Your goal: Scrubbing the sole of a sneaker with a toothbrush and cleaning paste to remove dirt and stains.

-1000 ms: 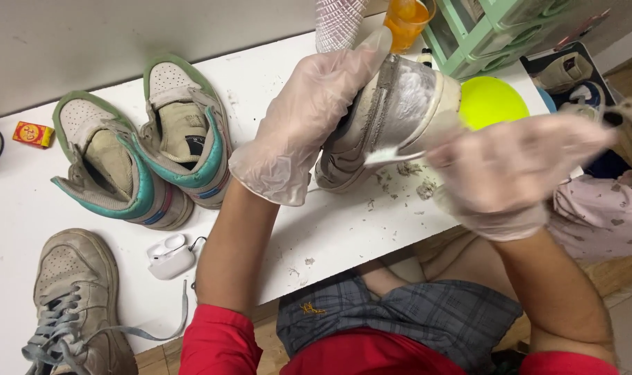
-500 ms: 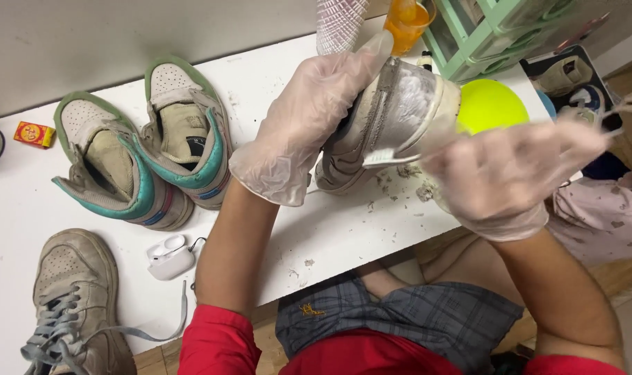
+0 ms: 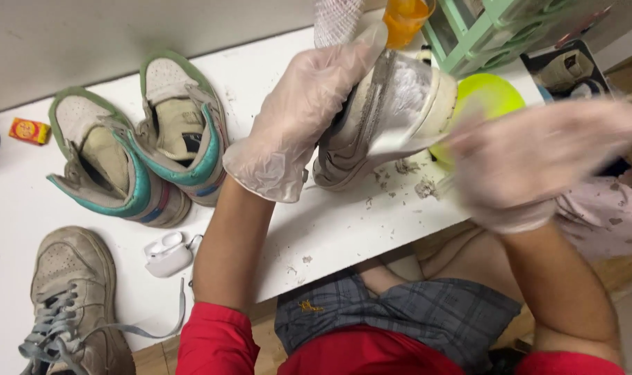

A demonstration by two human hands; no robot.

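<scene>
Both hands wear thin clear gloves, and from my remote seat I read them this way: my left hand is wrapped around a dirty white shoe, fingers curled over its upper and holding it tipped on its side, sole edge turned toward my right hand. That right hand sits at about four o'clock from the shoe, blurred by motion; it looks bunched into a loose fist, but I cannot tell whether it grips anything, since the blur hides the fingers. The shoe rests low on the white table near its front edge, with grey crumbs of dirt scattered on the tabletop just below it, at six o'clock. Behind the shoe, at three o'clock, a yellow-green bowl shows past the heel. At twelve o'clock stands an orange cup, and beside that a mint-green rack. Well off at nine o'clock from the held shoe lie a pair of green and teal sneakers, side by side and touching. At about seven o'clock a small white earbud case lies open, and further out a worn grey laced sneaker. A small orange box sits at the far left.
</scene>
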